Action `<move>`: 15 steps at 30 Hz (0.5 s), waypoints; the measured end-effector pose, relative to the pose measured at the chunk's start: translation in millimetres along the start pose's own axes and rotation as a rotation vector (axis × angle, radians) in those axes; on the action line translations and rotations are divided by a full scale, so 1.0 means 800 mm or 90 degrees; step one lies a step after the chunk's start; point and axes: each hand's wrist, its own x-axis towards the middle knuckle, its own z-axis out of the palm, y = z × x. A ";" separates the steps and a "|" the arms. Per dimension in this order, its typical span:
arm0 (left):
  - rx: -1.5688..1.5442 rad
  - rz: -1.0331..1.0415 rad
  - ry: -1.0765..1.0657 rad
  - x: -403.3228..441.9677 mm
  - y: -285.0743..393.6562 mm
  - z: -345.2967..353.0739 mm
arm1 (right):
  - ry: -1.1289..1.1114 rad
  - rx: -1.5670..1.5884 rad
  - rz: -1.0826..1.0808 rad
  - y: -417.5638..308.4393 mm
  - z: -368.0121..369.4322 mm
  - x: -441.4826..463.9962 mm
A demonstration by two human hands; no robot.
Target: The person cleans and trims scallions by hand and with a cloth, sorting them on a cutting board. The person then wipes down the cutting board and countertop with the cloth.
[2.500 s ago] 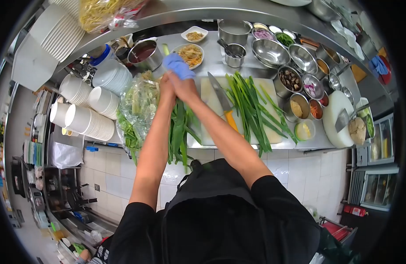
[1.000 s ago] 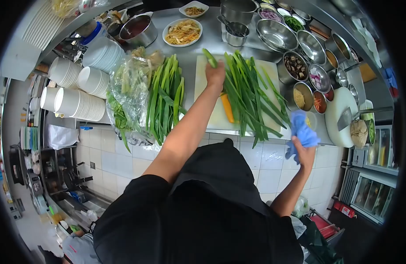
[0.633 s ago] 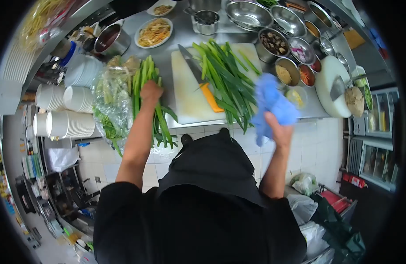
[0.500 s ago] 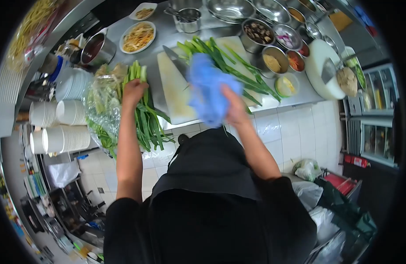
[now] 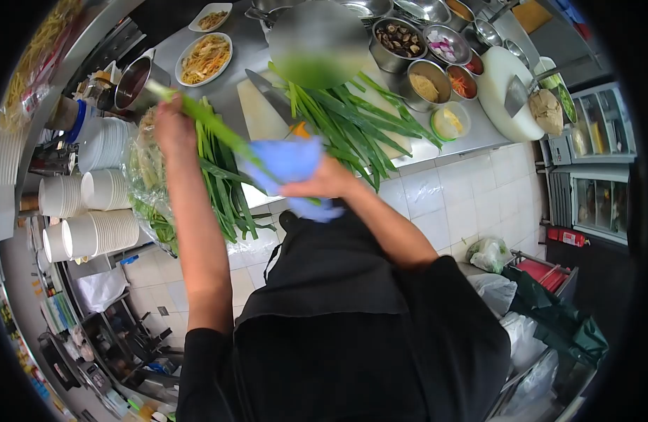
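Note:
My left hand (image 5: 175, 130) is closed round the pale end of a long green leek (image 5: 218, 128), which slants down to the right. Its lower part runs into a blue cloth (image 5: 289, 162) that my right hand (image 5: 325, 179) grips. Below it lies a bunch of leeks (image 5: 222, 193) beside a plastic bag of greens (image 5: 147, 179). More leeks (image 5: 345, 126) rest on the white cutting board (image 5: 257, 116), next to a knife (image 5: 268, 90) with an orange handle. A round blurred patch hides part of the counter behind the board.
Stacked white bowls (image 5: 102, 232) stand at the left, near a pot of dark sauce (image 5: 138, 81). Behind is a plate of noodles (image 5: 204, 60). Metal bowls of ingredients (image 5: 426, 84) and a thick white round board (image 5: 503, 95) with a cleaver (image 5: 515, 96) are on the right.
My left hand has lifted a leek from the left bunch. My right hand has brought the blue cloth from the right side across to the leek. The view has shifted.

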 end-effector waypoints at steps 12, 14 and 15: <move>0.884 0.084 -0.060 -0.075 -0.208 0.168 | 0.733 -0.005 0.279 -0.005 -0.194 -0.214; 0.975 0.110 -0.140 -0.105 -0.234 0.179 | 0.576 -0.254 0.310 -0.031 -0.174 -0.114; 0.997 0.131 -0.188 -0.115 -0.252 0.175 | 0.532 -0.376 0.233 -0.013 -0.174 -0.073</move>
